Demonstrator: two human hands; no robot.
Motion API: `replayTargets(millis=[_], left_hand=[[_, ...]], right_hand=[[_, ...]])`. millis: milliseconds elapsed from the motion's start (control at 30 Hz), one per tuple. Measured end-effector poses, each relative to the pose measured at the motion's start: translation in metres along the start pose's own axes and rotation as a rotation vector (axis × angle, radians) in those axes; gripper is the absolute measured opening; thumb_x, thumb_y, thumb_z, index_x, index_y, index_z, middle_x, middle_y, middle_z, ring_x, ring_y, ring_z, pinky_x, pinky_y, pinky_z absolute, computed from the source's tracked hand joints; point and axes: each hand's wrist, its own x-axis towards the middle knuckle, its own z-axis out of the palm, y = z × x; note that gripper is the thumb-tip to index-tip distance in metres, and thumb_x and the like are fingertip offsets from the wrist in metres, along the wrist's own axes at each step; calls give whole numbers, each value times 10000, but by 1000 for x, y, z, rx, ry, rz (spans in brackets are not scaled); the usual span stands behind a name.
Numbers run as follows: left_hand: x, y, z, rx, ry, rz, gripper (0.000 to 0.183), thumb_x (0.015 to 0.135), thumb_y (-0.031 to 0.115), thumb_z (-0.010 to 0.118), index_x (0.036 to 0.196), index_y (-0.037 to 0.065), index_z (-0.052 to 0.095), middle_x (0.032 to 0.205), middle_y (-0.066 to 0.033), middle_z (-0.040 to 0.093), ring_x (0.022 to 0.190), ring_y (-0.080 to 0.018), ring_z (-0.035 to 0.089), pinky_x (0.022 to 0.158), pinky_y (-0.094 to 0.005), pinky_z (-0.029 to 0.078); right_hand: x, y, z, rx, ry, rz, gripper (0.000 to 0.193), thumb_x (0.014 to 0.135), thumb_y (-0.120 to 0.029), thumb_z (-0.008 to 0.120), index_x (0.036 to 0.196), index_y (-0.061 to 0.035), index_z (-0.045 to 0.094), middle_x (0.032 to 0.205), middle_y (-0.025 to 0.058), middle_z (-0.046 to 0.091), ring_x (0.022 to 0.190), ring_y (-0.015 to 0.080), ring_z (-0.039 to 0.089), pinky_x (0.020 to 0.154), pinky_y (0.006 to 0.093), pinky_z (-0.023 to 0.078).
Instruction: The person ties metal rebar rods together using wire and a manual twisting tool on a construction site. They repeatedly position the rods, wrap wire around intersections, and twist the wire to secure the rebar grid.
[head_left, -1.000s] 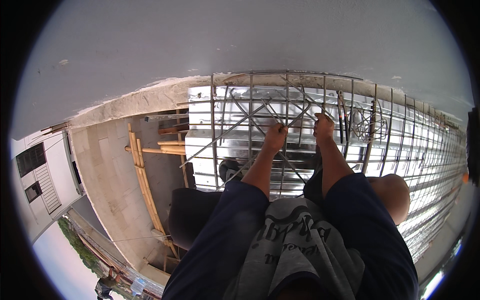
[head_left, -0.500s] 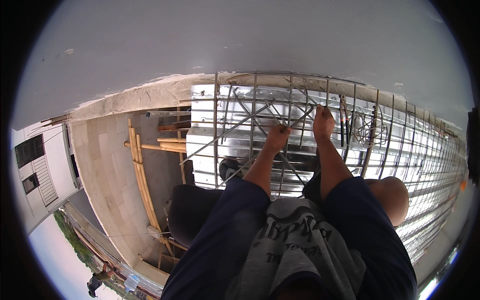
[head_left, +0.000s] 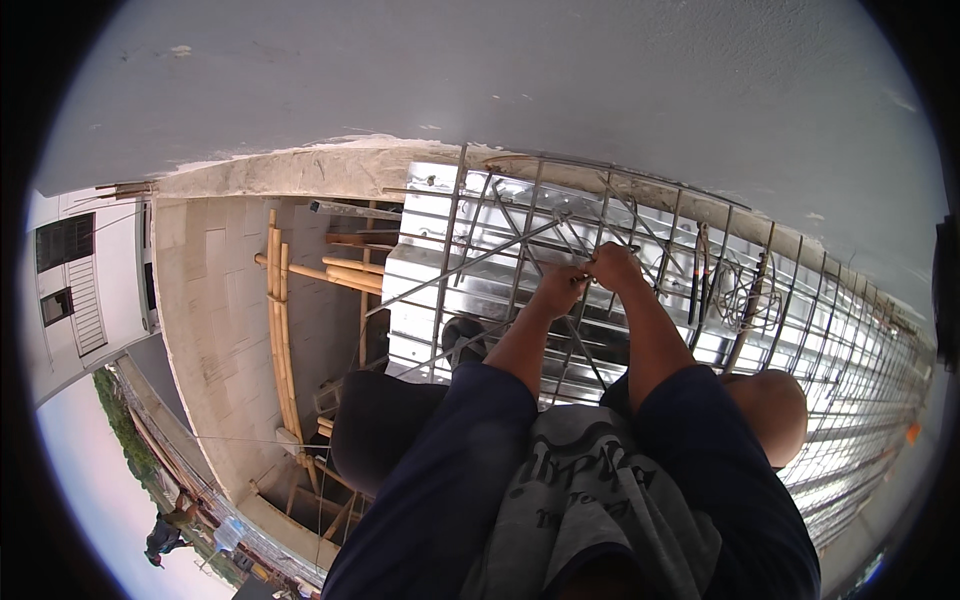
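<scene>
1. Steel bars [head_left: 454, 215], head view: crossed in a grid above silvery ribbed decking [head_left: 415, 262], in front of you.
2. Your left hand [head_left: 556, 290] and right hand [head_left: 617, 268] come together over the bars, fingers curled inward; you cannot tell whether they grip anything, detail too small.
3. To your right: slim dark-handled tool [head_left: 701, 255], beside tangled wire [head_left: 748, 300].
</scene>
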Motion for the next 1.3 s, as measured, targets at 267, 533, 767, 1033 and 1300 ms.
replayTargets(millis=[267,533,767,1033,1300], left_hand=[[11,6,-40,357,-57,-44,175,832,214,633,956,99,679,933,-151,662,911,-355,621,781,-441,487],[14,56,-108,505,-277,-119,211,864,198,593,982,40,667,898,-128,674,869,-265,651,783,-397,493],[8,100,-156,472,-463,-374,246,886,219,592,1054,44,636,805,-53,660,669,-170,590,640,-329,480],[-61,55,-190,335,-350,-329,278,941,247,506,1065,16,597,752,-95,593,720,-174,558,671,-339,446],[-106,-68,-154,2,-65,-297,158,954,196,512,1033,61,533,652,-27,496,562,-111,484,517,-297,410]], right_hand=[[7,-9,-22,-87,-11,98,345,795,-233,642,1065,-18,633,1090,205,644,1038,335,625,862,434,513],[22,13,-17,137,165,50,339,801,-350,653,887,-27,711,947,195,673,939,347,643,830,434,515],[57,69,26,195,164,86,384,836,-391,611,906,-26,707,962,211,664,921,366,635,840,447,499],[28,55,31,297,204,83,360,875,-371,566,918,-38,697,1017,210,641,975,388,606,866,457,472],[26,72,17,225,316,132,319,887,-341,537,980,-67,672,1020,203,646,973,388,609,856,478,468]])
